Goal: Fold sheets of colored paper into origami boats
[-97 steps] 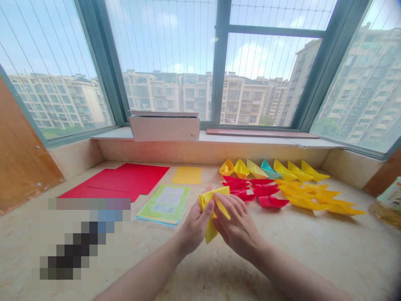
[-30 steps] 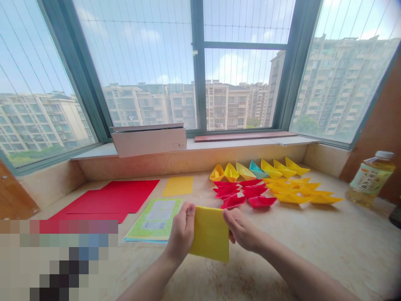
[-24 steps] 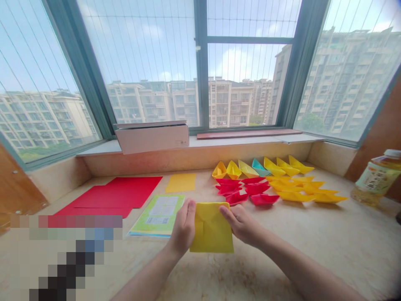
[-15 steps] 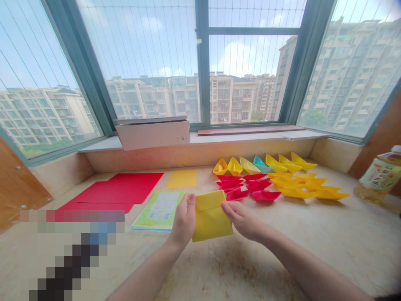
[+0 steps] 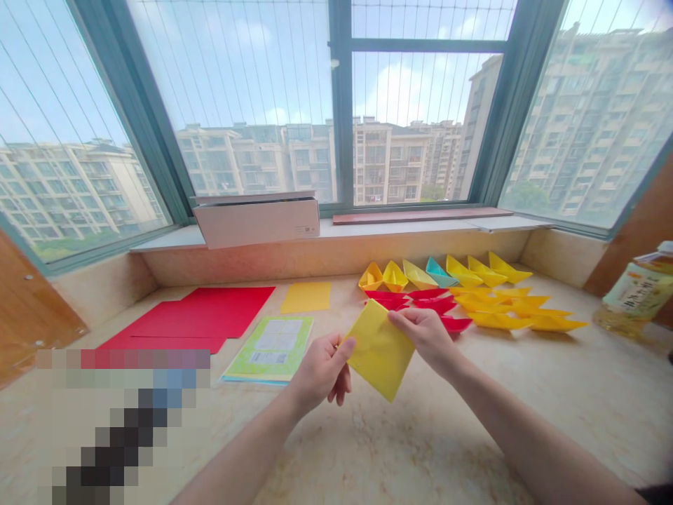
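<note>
The left hand (image 5: 322,370) pinches the left corner of the tilted yellow paper (image 5: 383,354), the right hand (image 5: 428,338) its upper-right edge; a light, even grip should keep it flat.

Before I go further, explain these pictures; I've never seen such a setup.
No machine is at work here: you see a person's left hand and right hand, both bare. The camera sits on that person's head, looking forward and down. Between them the hands pinch a square of yellow paper, one corner pointing down. On the countertop, folded paper boats, yellow and red with one blue, stand to the right; to the left lie red sheets, a yellow sheet and a green packet. A bottle is farther right.
</note>
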Demonstrator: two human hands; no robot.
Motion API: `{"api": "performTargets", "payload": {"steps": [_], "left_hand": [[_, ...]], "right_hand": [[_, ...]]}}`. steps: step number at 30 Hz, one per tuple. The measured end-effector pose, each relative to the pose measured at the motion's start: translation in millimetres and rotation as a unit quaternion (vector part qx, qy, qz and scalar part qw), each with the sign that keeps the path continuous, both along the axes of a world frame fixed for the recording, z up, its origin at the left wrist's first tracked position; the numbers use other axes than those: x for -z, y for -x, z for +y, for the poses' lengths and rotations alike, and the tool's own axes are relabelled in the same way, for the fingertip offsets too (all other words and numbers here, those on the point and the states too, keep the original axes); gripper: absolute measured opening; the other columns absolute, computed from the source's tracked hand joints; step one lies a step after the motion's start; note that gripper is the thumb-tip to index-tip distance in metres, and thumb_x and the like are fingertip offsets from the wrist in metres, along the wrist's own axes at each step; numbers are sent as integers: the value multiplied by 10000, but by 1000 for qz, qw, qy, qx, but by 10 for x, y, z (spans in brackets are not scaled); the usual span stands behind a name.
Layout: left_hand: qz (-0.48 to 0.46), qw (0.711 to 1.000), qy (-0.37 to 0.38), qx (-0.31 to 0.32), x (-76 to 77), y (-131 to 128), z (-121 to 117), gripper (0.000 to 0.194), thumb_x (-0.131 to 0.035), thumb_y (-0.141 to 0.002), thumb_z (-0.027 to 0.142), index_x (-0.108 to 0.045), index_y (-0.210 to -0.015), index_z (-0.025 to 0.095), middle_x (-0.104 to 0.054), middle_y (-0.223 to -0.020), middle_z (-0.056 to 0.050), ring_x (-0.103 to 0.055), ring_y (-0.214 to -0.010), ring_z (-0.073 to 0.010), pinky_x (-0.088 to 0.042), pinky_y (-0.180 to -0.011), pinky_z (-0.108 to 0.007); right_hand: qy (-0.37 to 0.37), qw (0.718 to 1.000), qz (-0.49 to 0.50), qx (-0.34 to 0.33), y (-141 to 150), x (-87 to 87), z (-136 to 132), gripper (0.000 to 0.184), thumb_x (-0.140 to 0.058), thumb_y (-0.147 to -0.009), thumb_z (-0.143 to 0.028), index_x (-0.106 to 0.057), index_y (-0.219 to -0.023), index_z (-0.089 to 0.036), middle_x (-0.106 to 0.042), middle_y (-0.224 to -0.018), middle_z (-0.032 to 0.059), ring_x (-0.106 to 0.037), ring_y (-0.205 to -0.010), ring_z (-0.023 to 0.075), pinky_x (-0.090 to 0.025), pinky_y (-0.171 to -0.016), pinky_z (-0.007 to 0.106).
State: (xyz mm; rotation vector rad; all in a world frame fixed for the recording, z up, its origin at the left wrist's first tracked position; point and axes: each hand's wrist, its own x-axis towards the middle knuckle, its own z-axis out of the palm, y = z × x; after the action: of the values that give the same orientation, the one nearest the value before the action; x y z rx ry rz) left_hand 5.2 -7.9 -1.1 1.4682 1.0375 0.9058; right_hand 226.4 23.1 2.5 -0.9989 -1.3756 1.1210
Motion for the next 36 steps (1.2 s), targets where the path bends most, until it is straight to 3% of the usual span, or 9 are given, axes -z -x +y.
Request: {"api": "performTargets", "payload": {"steps": [4,7,9,12,15,22,25,31,36], "left_hand": [[-47,996,-33,-72,27,-24,14,454,-460,-893,651,-430,-794,208,-505,-394,90,-428,-265,-75,-233,-281,-134],[-71,994,-30,-80,42,-36,20,456,-446,-894,659,-425,-810,211,-540,-430,79,-485,-290,-94,-285,-287,-147],[-65,997,-18,-46,46,-35,2,449,-458,-893,648,-437,-826,204,-567,-445,62,-513,-303,-105,-316,-296,-157],[-29,997,19,64,52,-30,-49,420,-521,-885,594,-493,-880,175,-616,-482,25,-560,-338,-119,-345,-317,-164],[8,988,57,143,79,-40,-86,413,-562,-871,561,-535,-911,150,-654,-531,-8,-562,-348,-110,-325,-313,-159],[-33,998,11,54,163,-74,-25,471,-497,-885,622,-507,-874,151,-655,-554,-20,-538,-329,-101,-314,-308,-172],[-33,997,18,69,156,-78,-30,477,-519,-879,614,-521,-904,137,-675,-587,-40,-544,-342,-101,-324,-314,-174],[-45,991,59,108,128,-98,-52,489,-540,-852,634,-519,-842,145,-652,-602,-29,-543,-340,-103,-364,-308,-187],[-11,995,54,89,173,-97,-51,494,-515,-856,645,-511,-756,161,-588,-529,7,-518,-328,-92,-338,-307,-175]], "right_hand": [[1,999,25,-36,2,-43,-33,611,-516,-855,-708,-722,-771,-139,-701,-686,75,-618,-585,189,-463,-553,293],[-5,997,-9,-80,20,-61,-39,664,-458,-844,-763,-703,-782,-150,-696,-692,78,-631,-623,213,-492,-586,320],[-48,997,-35,-44,14,-56,-24,659,-456,-831,-779,-679,-765,-163,-694,-715,77,-628,-665,221,-490,-607,321],[-102,990,-91,34,-14,-27,-6,625,-472,-834,-765,-620,-696,-174,-652,-676,52,-573,-630,192,-438,-557,287],[-89,991,-90,37,-22,-16,-28,590,-492,-858,-720,-570,-625,-183,-588,-596,21,-516,-544,158,-373,-489,260],[-17,996,7,-83,3,-99,-67,564,-519,-861,-696,-722,-885,-171,-712,-785,76,-674,-777,249,-523,-663,330],[-17,997,1,-78,-3,-59,-30,548,-618,-806,-675,-741,-878,-146,-726,-788,74,-677,-742,243,-530,-691,346],[-32,999,-16,19,47,37,-13,520,-591,-843,-638,-727,-818,-137,-694,-701,62,-626,-613,204,-464,-530,285],[5,995,62,-75,51,-80,-61,496,-570,-871,-617,-710,-966,-151,-722,-796,57,-666,-699,202,-518,-648,305]]}}
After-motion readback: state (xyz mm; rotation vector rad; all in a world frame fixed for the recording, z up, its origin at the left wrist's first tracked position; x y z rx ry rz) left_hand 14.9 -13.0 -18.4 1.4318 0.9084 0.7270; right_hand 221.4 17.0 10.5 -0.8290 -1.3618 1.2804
